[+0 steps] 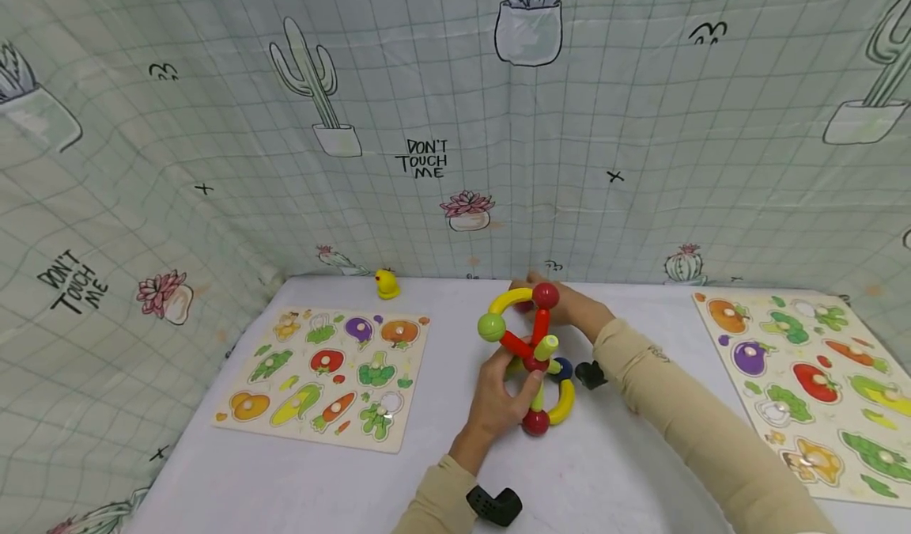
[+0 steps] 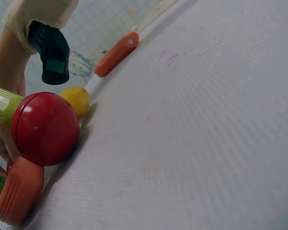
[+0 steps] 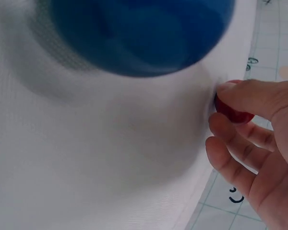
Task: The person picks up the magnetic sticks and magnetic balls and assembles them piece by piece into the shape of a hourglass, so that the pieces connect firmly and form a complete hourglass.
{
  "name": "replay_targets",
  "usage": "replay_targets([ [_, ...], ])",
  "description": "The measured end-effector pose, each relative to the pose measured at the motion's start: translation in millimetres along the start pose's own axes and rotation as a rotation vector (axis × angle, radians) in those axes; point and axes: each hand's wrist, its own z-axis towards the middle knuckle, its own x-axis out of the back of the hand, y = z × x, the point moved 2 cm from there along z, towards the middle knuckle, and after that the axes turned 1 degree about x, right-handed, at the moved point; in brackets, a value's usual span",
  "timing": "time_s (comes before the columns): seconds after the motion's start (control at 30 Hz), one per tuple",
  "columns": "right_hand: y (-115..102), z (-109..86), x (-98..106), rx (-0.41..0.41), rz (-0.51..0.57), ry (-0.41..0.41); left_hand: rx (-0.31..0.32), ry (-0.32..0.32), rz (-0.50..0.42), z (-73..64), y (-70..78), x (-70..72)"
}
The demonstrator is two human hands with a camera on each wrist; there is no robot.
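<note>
A toy structure of coloured balls and straight and curved sticks [image 1: 517,347] stands on the white table in the middle of the head view. My left hand [image 1: 494,403] grips its near left side, thumb at the red ball in its centre. Behind the structure, partly hidden by it, my right hand [image 1: 569,308] reaches to the table's back edge. There the thumb and fingers pinch a red ball [image 3: 237,115], seen in the right wrist view. A blue ball [image 3: 144,38] looms close to that camera. The left wrist view shows another red ball [image 2: 45,128] of the structure low over the cloth.
Vegetable puzzle boards lie at left [image 1: 288,384] and right [image 1: 776,368]. A yellow toy duck [image 1: 387,284] sits at the back edge. In the left wrist view an orange stick [image 2: 116,55] lies near the edge. A patterned curtain [image 1: 455,107] hangs behind the table.
</note>
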Motion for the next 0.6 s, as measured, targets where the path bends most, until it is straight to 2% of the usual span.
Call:
replay_targets([
  [0.2,5,-2.4,-2,-0.022,-0.014,-0.006,-0.013,0.009,0.005,-1.4,-1.4,-1.2],
  [0.37,16,0.4,-7,-0.021,-0.02,0.016,0.002,0.004,0.001,-1.0,-1.9,-1.8],
  [0.6,23,1.2,-8,-0.017,0.055,0.072,0.005,-0.006,0.015,-0.7,-1.1,-0.7],
])
